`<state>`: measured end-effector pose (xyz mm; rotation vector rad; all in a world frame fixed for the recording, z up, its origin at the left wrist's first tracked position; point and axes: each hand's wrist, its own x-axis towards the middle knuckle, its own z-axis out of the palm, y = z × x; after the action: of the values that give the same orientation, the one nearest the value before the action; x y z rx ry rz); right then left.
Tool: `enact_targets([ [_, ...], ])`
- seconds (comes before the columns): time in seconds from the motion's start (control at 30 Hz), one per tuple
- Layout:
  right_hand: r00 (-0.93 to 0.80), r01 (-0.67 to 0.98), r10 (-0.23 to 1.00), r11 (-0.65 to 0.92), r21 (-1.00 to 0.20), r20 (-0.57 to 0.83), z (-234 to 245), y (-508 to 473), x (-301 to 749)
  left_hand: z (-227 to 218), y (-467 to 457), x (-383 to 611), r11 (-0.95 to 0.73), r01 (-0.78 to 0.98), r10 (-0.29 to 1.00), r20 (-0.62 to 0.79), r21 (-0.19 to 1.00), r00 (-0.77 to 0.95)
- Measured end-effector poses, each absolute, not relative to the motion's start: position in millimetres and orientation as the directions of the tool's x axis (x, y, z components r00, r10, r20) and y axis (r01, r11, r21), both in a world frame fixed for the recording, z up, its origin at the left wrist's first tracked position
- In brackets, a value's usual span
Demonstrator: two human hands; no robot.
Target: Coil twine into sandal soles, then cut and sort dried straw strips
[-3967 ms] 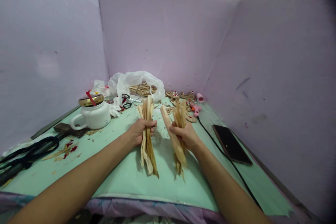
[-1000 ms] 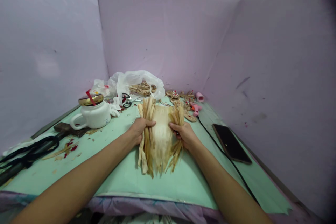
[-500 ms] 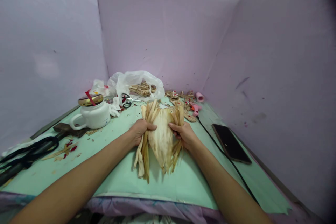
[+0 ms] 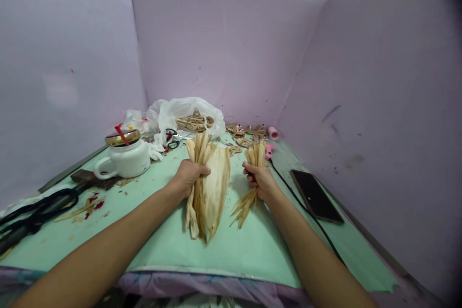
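Note:
My left hand (image 4: pixel 188 175) is closed round a bunch of dry corn husks, its thumb pressed on a broad pale husk (image 4: pixel 216 185) that spreads out to the right. Narrow folded strips of the bunch stick out above and below the fist. In my right hand (image 4: pixel 262 180) is a smaller bundle of corn husk strips (image 4: pixel 246 207), gripped round the middle, with its ends fanning out below. A gap of green table surface lies between the two bunches. Both are held upright over the front middle of the table (image 4: pixel 231 260).
To the left stand a white lidded mug (image 4: pixel 129 160), black-handled tongs (image 4: pixel 43 211) and a wooden-headed hammer-like tool (image 4: pixel 94 179). Scissors (image 4: pixel 173 138) and a plastic bag (image 4: pixel 162 110) with husks lie at the back. On the right are a pink glue gun (image 4: pixel 269 150), its cord and a phone (image 4: pixel 316 196).
My right hand has moved right, away from the broad husk, with its bundle of strips. The broad husk stays in my left hand, which has shifted slightly left.

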<state>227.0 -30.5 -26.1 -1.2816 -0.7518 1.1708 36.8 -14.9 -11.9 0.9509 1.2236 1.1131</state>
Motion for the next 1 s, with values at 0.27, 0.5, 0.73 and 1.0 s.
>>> enact_targets([
  [0.27, 0.109, -0.187, 0.988, -0.085, -0.979, -0.107, -17.8, -46.7, 209.8, -8.8, -19.4, 37.7, 0.094, 0.049, 0.993, -0.09, 0.994, -0.082],
  [0.5, 0.117, -0.051, 0.981, -0.15, -0.987, -0.155, -20.4, -50.9, 196.8, -3.7, -24.1, 40.4, 0.057, -0.007, 0.996, -0.057, 0.998, -0.061],
  [0.73, 0.032, -0.125, 0.991, -0.127, -0.984, -0.132, -19.3, -52.2, 196.3, 0.8, -28.4, 40.1, 0.406, -0.189, 0.905, -0.365, 0.894, 0.217],
  [1.0, -0.029, -0.08, 0.993, -0.114, -0.99, -0.112, -19.0, -53.9, 192.3, -9.1, -26.7, 39.9, 0.441, -0.186, 0.861, -0.356, 0.878, 0.365],
])
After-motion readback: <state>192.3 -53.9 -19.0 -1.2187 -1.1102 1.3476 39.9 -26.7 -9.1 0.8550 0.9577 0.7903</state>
